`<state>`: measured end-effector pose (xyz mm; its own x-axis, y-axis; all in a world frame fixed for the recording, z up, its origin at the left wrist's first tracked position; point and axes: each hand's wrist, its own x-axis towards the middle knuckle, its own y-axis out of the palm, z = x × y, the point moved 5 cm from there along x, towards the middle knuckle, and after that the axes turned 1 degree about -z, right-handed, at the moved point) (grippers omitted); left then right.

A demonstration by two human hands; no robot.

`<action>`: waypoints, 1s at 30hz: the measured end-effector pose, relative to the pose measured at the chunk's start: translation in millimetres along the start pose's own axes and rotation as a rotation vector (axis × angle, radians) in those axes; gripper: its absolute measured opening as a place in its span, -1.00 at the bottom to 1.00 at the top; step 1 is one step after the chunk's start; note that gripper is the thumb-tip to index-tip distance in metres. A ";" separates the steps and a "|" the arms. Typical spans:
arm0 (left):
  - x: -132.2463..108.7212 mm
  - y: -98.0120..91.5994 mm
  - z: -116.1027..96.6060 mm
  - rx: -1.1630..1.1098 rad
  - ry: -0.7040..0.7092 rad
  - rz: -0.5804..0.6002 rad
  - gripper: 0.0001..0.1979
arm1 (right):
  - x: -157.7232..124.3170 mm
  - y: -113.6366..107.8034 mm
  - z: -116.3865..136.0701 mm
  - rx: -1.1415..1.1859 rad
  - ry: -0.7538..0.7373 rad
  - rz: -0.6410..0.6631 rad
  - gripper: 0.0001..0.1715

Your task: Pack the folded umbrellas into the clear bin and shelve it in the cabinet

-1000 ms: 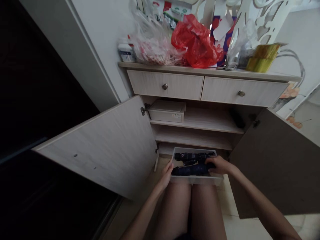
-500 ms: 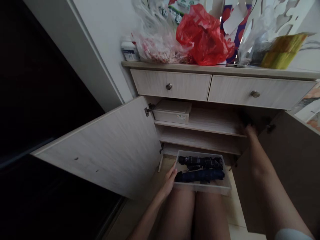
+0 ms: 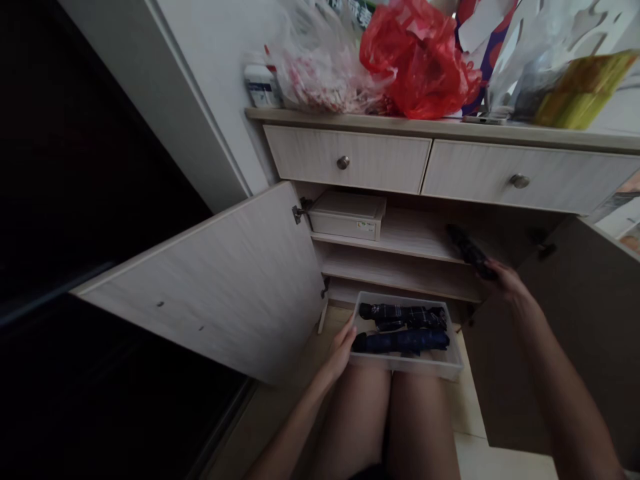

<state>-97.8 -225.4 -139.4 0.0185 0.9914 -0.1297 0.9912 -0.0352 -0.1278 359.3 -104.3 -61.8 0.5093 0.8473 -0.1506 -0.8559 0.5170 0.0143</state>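
**Right hand [image 3: 507, 283] clamped on a slim black folded umbrella [image 3: 470, 250]; left hand [image 3: 343, 350] gripping a clear plastic tray [image 3: 405, 365].**
Head view: the tray sits at six o'clock, holding two folded dark umbrellas [image 3: 400, 341]; the black umbrella lies at two o'clock from it, over a pale wood-grain shelf [image 3: 390, 243]. Three umbrellas, each hold firm.

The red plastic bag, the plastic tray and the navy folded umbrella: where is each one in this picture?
Red plastic bag [image 3: 420, 67]: head view, on the crumpled middle of the bag.
Plastic tray [image 3: 406, 363]: head view, on its front wall.
Navy folded umbrella [image 3: 400, 341]: head view, on its wrapped canopy.
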 end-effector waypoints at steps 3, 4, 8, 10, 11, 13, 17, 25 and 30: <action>0.0 0.5 0.0 -0.002 0.010 0.011 -0.22 | -64.8 4.9 -11.6 0.041 -0.005 0.322 -0.43; 0.1 0.7 0.4 0.001 0.013 0.012 -0.21 | -87.1 5.6 -12.8 -0.027 -0.042 0.408 -0.38; 0.3 1.3 3.8 0.057 0.012 0.015 -0.14 | -156.8 11.3 -11.4 -0.359 -0.202 0.729 -0.37; 0.3 1.7 5.8 0.095 0.015 0.019 -0.12 | -175.7 17.7 -12.8 -0.507 -0.236 0.916 -0.43; 0.3 1.9 6.6 0.108 0.024 0.019 -0.13 | -180.8 21.3 -14.1 -0.575 -0.251 0.999 -0.46; 0.6 2.6 7.7 0.119 0.047 0.015 -0.16 | -183.1 29.3 -15.4 -0.673 -0.303 1.107 -0.52; 1.3 4.6 9.6 0.128 0.064 0.012 -0.24 | -177.6 52.7 -19.0 -0.776 -0.418 1.201 -0.55; -0.5 -0.7 7.9 0.175 0.059 0.002 -0.31 | -196.4 87.2 -48.4 -1.133 -0.488 1.128 -0.61; -0.7 0.1 8.4 0.160 0.069 0.008 -0.29 | -189.4 84.1 -51.0 -1.051 -0.545 1.051 -0.65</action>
<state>-98.8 -227.2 -147.6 0.0407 0.9971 -0.0641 0.9574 -0.0573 -0.2829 186.2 -227.5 -82.5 -0.5545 0.8179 -0.1537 -0.3927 -0.4199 -0.8182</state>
